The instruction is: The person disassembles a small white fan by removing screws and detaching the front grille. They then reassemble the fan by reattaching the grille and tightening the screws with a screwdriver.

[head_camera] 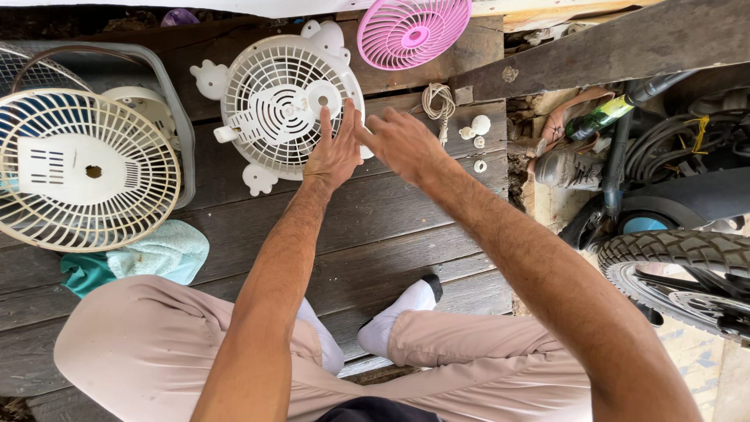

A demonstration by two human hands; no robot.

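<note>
Thing in hand: white fan guard (285, 105), round, with small ear-like tabs on its rim and a solid hub plate in the middle.
Where it lies: flat on the dark wooden floor (391, 234), directly under and just beyond the left hand (334, 152), beside the right hand (402, 141).
Left grip: released, fingers spread flat, pressing on the guard's near-right rim; nothing clasped.
Right grip: loosely open, fingers half curled, at the guard's right edge; whether the fingertips touch the rim I cannot tell.
Handling, judged: thin moulded plastic, light; ribs springy and likely to snap if squeezed. Smooth, not slippery when dry.
Where to take hold, judged: outer ring or the tabs, two hands on opposite sides; the hub plate also bears load. Avoid single ribs.
Facing: grille faces up toward the camera; hub hole sits just above the left fingertips.
Long axis: none to speak of, being a disc; the tabs make it slightly longer from upper right to lower left.
Left of the grip: larger cream fan guard (86, 168) leaning on a grey basin (176, 101), well apart; teal cloth (156, 254) below it.
Beyond the grip: pink fan guard (412, 31).
Right of the grip: coiled cord (437, 101), small white knobs (478, 133), near the right hand; motorbike tyre (680, 254) well apart.
</note>
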